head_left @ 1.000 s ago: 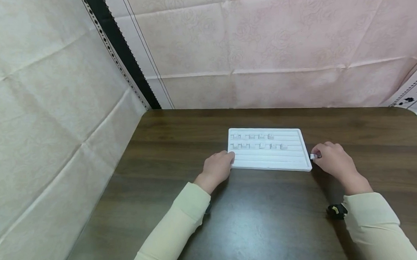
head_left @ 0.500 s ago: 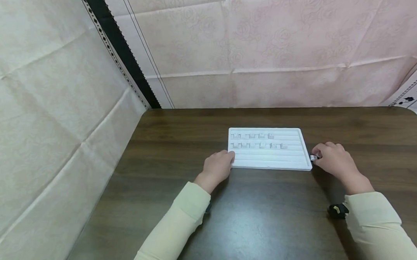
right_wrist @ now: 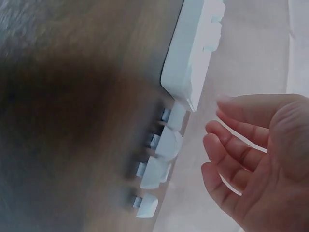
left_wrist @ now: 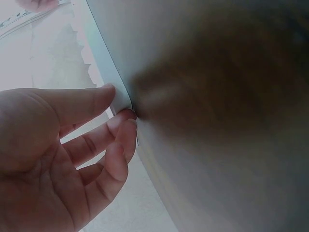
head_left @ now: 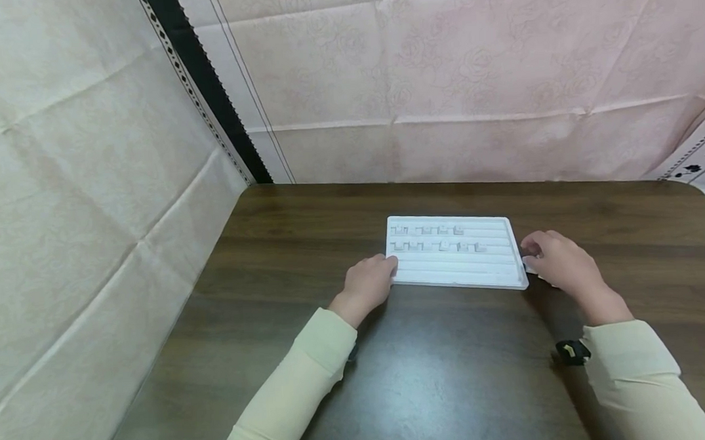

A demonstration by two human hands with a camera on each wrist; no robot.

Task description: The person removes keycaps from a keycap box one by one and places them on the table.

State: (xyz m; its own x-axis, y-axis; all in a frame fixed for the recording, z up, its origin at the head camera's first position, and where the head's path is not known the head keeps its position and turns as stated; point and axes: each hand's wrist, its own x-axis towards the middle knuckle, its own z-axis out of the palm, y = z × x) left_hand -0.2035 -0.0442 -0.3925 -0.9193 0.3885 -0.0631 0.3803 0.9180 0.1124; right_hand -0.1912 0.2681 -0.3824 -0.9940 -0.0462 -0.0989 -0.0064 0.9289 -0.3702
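White tray [head_left: 456,265] was rested on tabletop [head_left: 430,374], left edge held in narrow grip of left hand [head_left: 367,283]. Since moments earlier, pinch of right hand [head_left: 560,263] had been loosened: gap was left between thumb and fingers, nothing held. Small white pieces [right_wrist: 169,145] were judged let go, perhaps positioned. In right wrist view, they were shown lined up beside tray corner, grey stubs [right_wrist: 154,141] exposed; in head view, row was mostly covered.

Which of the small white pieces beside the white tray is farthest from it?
The bottom piece in the right wrist view; the others lie nearer the tray.
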